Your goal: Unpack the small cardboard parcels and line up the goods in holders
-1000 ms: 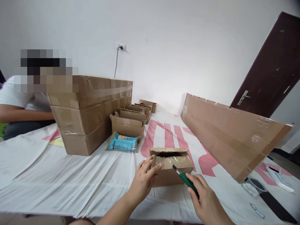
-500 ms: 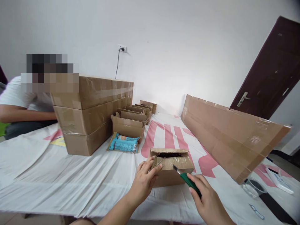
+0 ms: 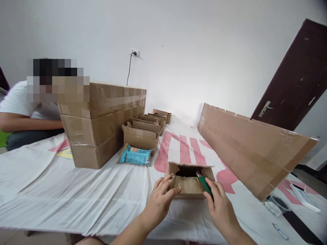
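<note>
A small cardboard box (image 3: 189, 196) stands on the cloth-covered table in front of me. Its taped front flap (image 3: 190, 184) leans outward and a dark opening shows behind it. My left hand (image 3: 161, 197) grips the box's left front corner, thumb on the flap. In my right hand (image 3: 221, 205) is a green-handled utility knife (image 3: 205, 186). The knife's blade reaches over the opening near the right side. What lies inside the box is too dark to make out.
A blue snack packet (image 3: 135, 155) lies beyond my left hand, before a row of opened boxes (image 3: 140, 137). Taped cartons (image 3: 83, 156) are stacked at left, where a person (image 3: 17, 109) crouches. A long cardboard panel (image 3: 250, 146) and a tape roll (image 3: 277, 205) are at right.
The box's opening has widened and its back flap now stands further back. My right hand has moved the knife up and rightward to the opening. My left hand has shifted slightly right.
</note>
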The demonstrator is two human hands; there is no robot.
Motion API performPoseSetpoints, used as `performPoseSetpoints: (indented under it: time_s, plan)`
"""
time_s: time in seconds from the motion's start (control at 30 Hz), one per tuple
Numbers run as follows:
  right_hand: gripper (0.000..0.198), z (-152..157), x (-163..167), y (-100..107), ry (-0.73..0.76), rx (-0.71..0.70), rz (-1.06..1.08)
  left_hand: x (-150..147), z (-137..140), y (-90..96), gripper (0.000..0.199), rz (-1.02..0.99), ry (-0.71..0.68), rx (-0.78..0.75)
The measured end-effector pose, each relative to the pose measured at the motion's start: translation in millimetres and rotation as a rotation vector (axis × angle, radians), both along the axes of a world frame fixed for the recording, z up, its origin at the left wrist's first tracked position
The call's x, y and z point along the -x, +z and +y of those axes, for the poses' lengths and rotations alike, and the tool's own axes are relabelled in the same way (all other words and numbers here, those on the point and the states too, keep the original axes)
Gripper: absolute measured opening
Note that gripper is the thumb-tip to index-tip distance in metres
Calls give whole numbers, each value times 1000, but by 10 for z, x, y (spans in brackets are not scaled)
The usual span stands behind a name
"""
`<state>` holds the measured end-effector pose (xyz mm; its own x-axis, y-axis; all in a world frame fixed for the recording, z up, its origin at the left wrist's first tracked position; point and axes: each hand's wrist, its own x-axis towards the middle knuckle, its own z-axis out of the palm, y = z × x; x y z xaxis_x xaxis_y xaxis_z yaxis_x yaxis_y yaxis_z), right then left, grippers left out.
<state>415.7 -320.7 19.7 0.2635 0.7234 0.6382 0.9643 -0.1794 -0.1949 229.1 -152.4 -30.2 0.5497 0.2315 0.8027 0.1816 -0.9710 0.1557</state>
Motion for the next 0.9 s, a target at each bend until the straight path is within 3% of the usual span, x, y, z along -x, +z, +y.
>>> performPoseSetpoints:
  time_s: [0.13,0.23,0.43,0.53,0.63,0.73,0.9]
  plan:
    - [32,12,-87,49,25,3,85,-4,-33,-30,42,16,18,-39]
    - [34,-94,-193,-40,34,-36,98,19,-34,-9,42,13,25,-48]
    - [33,-422,-793,-610,-274,-141,38,77,-18,142,35,-84,-50,36]
    - [25,-594,-1088,-920,-359,21,-12,113,4,240,31,-134,-99,141]
    - [23,-690,-1226,-1073,-311,158,-84,164,13,316,28,-152,-121,265]
    - [19,-650,-1185,-975,-274,115,-202,198,-6,335,27,-129,-128,341]
    - [21,-366,-673,-385,-53,-176,-233,147,-39,219,24,-57,-123,321]
